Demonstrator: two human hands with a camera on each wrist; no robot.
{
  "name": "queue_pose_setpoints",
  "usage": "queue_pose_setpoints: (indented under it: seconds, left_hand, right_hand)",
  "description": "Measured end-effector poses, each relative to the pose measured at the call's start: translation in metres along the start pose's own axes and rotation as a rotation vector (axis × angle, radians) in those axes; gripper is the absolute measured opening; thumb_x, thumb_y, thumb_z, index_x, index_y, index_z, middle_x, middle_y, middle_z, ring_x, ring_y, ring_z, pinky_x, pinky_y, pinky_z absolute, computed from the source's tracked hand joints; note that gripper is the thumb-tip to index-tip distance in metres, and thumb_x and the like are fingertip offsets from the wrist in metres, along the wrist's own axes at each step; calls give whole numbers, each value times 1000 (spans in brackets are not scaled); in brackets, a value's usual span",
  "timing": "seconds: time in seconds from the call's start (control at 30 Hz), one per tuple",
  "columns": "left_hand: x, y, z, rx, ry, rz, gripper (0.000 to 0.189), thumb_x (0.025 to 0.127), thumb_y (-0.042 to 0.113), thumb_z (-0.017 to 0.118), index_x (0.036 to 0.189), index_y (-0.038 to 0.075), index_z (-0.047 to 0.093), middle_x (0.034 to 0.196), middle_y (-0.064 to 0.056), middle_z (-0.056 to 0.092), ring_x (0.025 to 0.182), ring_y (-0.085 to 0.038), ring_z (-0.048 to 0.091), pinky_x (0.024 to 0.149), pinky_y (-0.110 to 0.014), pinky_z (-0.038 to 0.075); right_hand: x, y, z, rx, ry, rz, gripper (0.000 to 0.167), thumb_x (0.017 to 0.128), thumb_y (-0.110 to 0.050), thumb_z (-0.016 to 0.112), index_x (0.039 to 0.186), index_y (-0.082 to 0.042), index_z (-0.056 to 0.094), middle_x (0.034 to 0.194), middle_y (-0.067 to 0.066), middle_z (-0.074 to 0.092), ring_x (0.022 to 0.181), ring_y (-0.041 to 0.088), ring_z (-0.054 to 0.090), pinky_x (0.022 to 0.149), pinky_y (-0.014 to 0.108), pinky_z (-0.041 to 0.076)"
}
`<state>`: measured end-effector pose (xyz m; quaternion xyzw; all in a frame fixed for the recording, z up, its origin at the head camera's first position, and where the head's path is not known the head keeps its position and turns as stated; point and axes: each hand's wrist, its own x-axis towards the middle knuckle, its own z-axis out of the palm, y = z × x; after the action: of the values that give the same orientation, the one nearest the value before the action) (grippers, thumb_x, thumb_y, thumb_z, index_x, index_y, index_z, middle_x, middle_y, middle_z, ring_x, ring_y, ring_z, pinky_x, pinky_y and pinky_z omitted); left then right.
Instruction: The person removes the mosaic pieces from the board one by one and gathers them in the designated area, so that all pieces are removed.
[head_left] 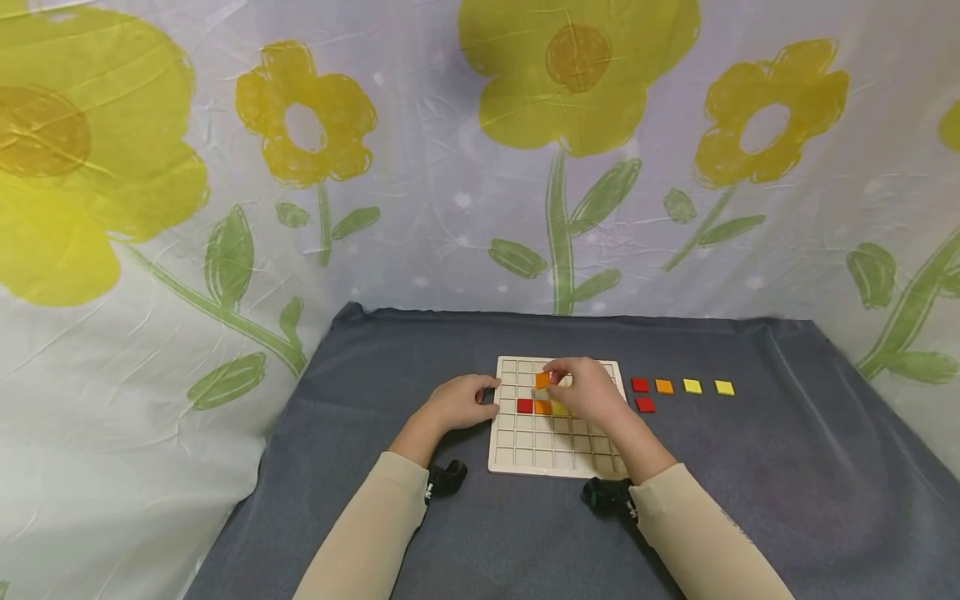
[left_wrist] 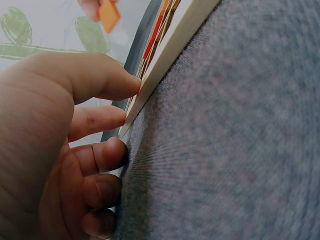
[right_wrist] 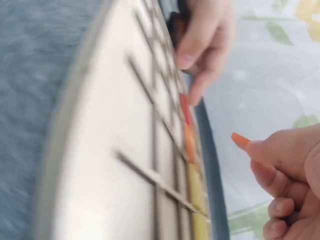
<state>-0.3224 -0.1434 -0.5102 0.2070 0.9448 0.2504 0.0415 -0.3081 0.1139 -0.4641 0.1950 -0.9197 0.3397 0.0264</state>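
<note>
Head view: right hand [head_left: 588, 390], apparent pinch on orange tile [head_left: 542, 381].

Dark grey cloth [head_left: 517, 542] laid flat, folds toward right. Behind it and round both sides: creased pale curtain [head_left: 423, 192], printed with large yellow flowers [head_left: 510, 58], smaller deeper-yellow flowers [head_left: 347, 108] with pale middles, green stems [head_left: 558, 221] and leaves [head_left: 606, 196].

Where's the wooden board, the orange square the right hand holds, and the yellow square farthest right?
Wooden board [head_left: 523, 457], head view: a bare cell near its front edge.
Held orange square [head_left: 542, 381], head view: middle of its face.
Yellow square [head_left: 724, 388], head view: its top.
</note>
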Motion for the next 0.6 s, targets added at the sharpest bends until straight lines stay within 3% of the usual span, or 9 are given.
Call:
queue_pose_setpoints:
  seconds: [0.1, 0.23, 0.43, 0.6]
  left_hand:
    - [0, 0, 0, -2, 1, -2, 51, 95, 32, 69, 143, 16, 63, 72, 1, 53, 61, -13, 44, 57, -30, 32]
    - [-1, 1, 0, -3, -1, -7, 51, 95, 32, 69, 143, 16, 63, 72, 1, 53, 61, -13, 44, 57, -30, 33]
    - [-2, 2, -2, -8, -2, -9, 51, 95, 32, 68, 144, 16, 62, 71, 1, 53, 60, -13, 43, 57, -30, 32]
    - [-3, 3, -3, -19, -1, -6, 52, 95, 31, 69, 143, 15, 63, 70, 1, 52, 60, -13, 43, 57, -30, 32]
  right_hand:
    - [-2, -2, -10, 48, 15, 16, 26, 92, -9, 72, 117, -5, 74, 92, 2, 69, 47, 13, 31, 50, 30, 32]
    - [-4, -3, -23, 91, 33, 53, 26, 93, -10, 71, 119, -6, 73, 94, 3, 67, 51, 15, 37, 54, 32, 36]
    - [-9, -1, -43, 137, 41, 87, 27, 94, -10, 70, 120, -6, 71, 96, 4, 66, 84, 25, 57, 70, 40, 42]
    - [-12, 6, -59, 151, 29, 113, 27, 95, -10, 70, 121, -5, 70, 97, 5, 66, 105, 30, 59, 83, 44, 42]
